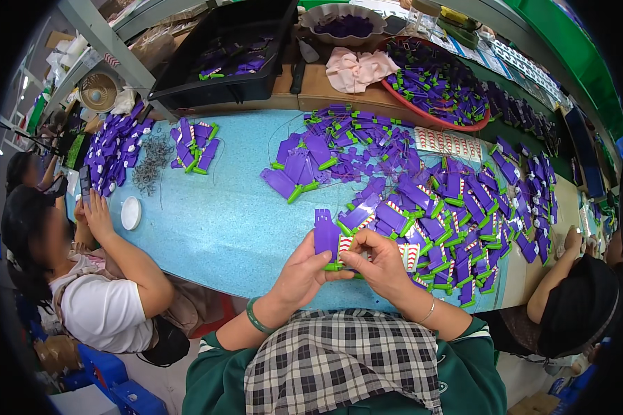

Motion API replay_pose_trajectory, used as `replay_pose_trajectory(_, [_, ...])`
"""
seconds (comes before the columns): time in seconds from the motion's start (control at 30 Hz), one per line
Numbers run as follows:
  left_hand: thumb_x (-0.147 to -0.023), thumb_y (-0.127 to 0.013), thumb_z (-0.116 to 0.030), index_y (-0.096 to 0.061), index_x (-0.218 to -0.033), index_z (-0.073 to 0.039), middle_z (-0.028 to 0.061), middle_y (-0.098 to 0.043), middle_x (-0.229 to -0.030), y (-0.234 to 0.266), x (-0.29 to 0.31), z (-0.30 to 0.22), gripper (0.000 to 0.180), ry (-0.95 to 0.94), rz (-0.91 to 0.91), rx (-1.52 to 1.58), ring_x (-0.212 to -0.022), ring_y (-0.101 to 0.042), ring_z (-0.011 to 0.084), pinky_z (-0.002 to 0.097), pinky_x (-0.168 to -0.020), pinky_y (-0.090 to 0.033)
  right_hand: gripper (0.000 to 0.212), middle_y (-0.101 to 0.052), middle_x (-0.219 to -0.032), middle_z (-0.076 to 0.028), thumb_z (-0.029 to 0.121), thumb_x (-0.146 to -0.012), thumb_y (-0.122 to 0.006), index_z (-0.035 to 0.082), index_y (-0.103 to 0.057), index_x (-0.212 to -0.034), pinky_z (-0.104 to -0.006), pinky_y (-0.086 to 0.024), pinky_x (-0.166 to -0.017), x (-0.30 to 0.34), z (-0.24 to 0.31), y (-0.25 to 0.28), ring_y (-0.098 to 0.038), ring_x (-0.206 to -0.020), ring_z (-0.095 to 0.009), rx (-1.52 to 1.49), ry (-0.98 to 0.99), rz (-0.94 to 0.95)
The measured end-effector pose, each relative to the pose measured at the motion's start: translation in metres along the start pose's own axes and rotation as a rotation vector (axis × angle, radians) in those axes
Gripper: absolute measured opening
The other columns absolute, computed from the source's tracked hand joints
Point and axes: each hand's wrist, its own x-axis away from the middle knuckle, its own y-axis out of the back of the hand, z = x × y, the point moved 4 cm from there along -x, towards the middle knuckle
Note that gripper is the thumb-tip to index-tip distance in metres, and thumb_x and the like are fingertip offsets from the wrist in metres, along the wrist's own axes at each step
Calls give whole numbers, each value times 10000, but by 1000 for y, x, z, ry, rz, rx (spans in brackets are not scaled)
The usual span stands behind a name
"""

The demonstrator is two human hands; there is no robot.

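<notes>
My left hand (302, 274) and my right hand (379, 263) meet over the near edge of the blue table (221, 221). Together they grip a purple plastic piece (327, 237) with a green end. A red-and-white striped sticker (344, 243) sits on the piece between my thumbs. A big heap of similar purple and green pieces (457, 207), several with striped stickers, lies just right of my hands. More purple pieces (325, 149) spread beyond them.
A person sits at the left, holding a phone (84, 185), with a white lid (130, 212) and metal springs (151, 162) nearby. Another person sits at the right (574, 297). A black crate (221, 59), a red basin (436, 83) and a pink cloth (360, 69) stand at the back.
</notes>
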Motion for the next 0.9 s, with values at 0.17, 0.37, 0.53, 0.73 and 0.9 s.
replay_pose_trajectory(0.17, [-932, -414, -50, -280, -1405, -76, 123, -520, -1260, -3, 1, 1, 493, 18, 41, 24, -1127, -574, 230, 443, -907, -542, 143, -578, -740, -19, 75, -807, -719, 19, -588, -815, -242, -439, -610, 0, -4, -1, -517, -655, -82, -31, 7, -26])
replay_pose_trajectory(0.37, [-900, -390, -17, -259, -1417, -71, 143, -513, -1264, -1, 2, 3, 536, 6, 37, 18, -1150, -560, 259, 456, -924, -531, 146, -565, -721, -22, 62, -793, -720, 18, -581, -785, -251, -429, -592, 1, 6, -1, -510, -636, -97, 112, 102, -37])
replay_pose_trajectory(0.53, [-879, -385, 4, -243, -1427, -68, 145, -508, -1263, -2, 3, 3, 571, -13, 45, 5, -1153, -556, 266, 456, -930, -529, 157, -566, -709, -41, 61, -773, -728, 20, -576, -761, -267, -423, -582, 2, 6, -1, -519, -626, -126, 164, 150, -57])
replay_pose_trajectory(0.73, [-865, -448, 71, -338, -1339, -48, 109, -524, -1210, -8, 3, 2, 501, -58, 54, -190, -1121, -567, 231, 403, -900, -552, 167, -569, -681, -45, 68, -757, -742, 30, -580, -743, -288, -409, -570, 4, 11, 0, -517, -609, -147, 245, 212, -61])
replay_pose_trajectory(0.9, [-939, -505, -34, -395, -1287, -31, 91, -519, -1197, -9, 5, 6, 365, -78, 67, -345, -1108, -558, 192, 357, -872, -563, 176, -576, -644, -50, 76, -750, -753, 39, -590, -693, -301, -399, -556, 6, 12, 3, -511, -592, -164, 237, 257, -101])
